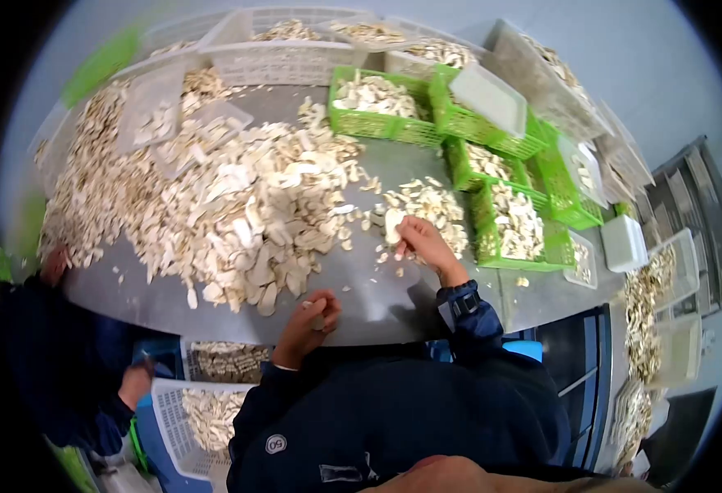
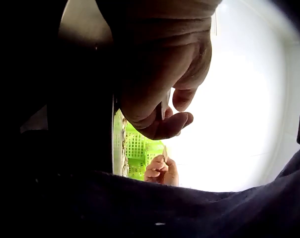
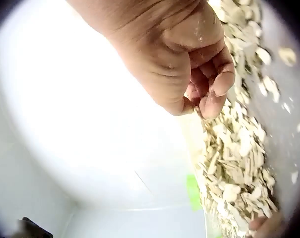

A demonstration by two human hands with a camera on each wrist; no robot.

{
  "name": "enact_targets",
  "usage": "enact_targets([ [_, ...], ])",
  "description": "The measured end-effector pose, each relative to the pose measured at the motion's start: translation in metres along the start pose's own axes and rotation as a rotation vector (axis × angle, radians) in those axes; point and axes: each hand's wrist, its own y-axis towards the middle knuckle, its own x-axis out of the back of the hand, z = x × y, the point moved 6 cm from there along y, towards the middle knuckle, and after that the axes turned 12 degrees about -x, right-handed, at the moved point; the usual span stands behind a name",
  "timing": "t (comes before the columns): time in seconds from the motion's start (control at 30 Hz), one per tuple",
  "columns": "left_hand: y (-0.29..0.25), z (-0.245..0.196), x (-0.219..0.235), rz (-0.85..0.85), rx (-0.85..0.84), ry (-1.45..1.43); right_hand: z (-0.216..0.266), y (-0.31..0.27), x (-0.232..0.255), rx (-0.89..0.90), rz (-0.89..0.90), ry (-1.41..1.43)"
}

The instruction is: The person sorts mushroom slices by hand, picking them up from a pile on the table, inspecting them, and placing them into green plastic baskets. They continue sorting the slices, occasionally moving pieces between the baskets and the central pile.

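Note:
A big heap of pale dried slices (image 1: 238, 205) covers the grey metal table (image 1: 377, 304). My left hand (image 1: 316, 312) hovers at the table's near edge with its fingers curled; in the left wrist view it (image 2: 172, 106) pinches a thin slice (image 2: 165, 105) between thumb and fingers. My right hand (image 1: 418, 242) is further out, by a small pile of slices (image 1: 431, 205), and holds a wide pale slice (image 1: 393, 223) at its fingertips. The right wrist view shows that hand (image 3: 209, 84) with fingers curled above slices (image 3: 239, 158).
Green baskets (image 1: 377, 107) (image 1: 513, 230) with slices stand along the far and right sides, among white trays (image 1: 624, 242). Another person's hands (image 1: 53, 264) (image 1: 135, 382) work at the left. A white crate of slices (image 1: 188, 411) sits below the table edge.

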Motion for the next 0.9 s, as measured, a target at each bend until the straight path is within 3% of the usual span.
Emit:
enact_targets([
  [0.1,0.001,-0.003,-0.013,-0.022,-0.014,0.016,0.019,-0.014,0.046,0.133,-0.202,0.004],
  [0.2,0.000,-0.006,-0.015,-0.009,-0.011,0.098,0.019,-0.030,0.029,0.100,-0.119,-0.064],
  [0.27,0.004,-0.006,-0.015,-0.018,-0.033,0.253,-0.007,-0.029,0.001,0.030,-0.048,-0.206],
  [0.33,0.012,-0.002,-0.019,-0.061,-0.079,0.483,-0.016,-0.034,-0.037,0.099,0.002,-0.342],
  [0.5,0.028,-0.002,-0.024,-0.077,-0.084,0.666,-0.006,-0.038,-0.095,0.289,0.159,-0.643],
  [0.6,0.026,-0.001,-0.019,-0.068,-0.071,0.667,0.001,-0.041,-0.101,0.385,0.163,-0.668],
  [0.9,0.027,-0.001,-0.025,-0.087,0.003,0.636,0.005,-0.053,-0.098,0.381,0.246,-0.598],
])
